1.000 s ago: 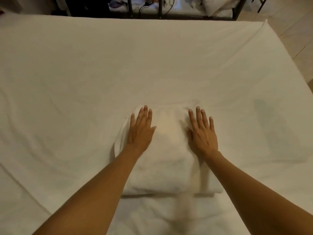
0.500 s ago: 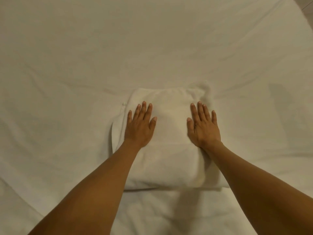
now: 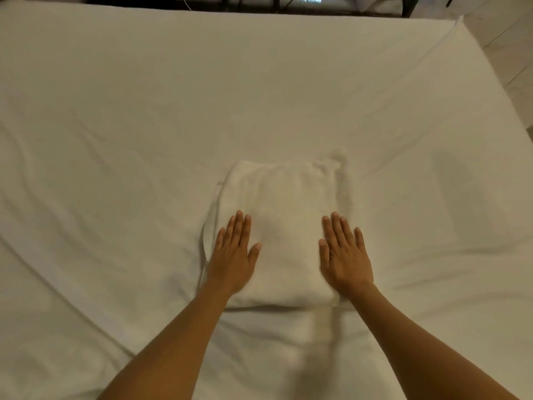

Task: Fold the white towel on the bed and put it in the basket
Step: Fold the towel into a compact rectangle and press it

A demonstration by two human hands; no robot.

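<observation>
The left hand (image 3: 232,255) lies flat, palm down, grip spread with fingers together, near the left edge of the folded white towel (image 3: 281,215), apparently to press the layers so the fold keeps its shape. The towel sits as a compact stack around the middle of the bed (image 3: 115,111), toward its near edge, under both palms rather than pinched. The right hand (image 3: 344,255) presses equally flat near the towel's right edge; no basket is in view.

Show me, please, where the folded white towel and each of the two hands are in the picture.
white towel (image 3: 284,192): head view, bare top face.
left hand (image 3: 233,255): head view, back of hand.
right hand (image 3: 344,255): head view, back of hand.
</observation>
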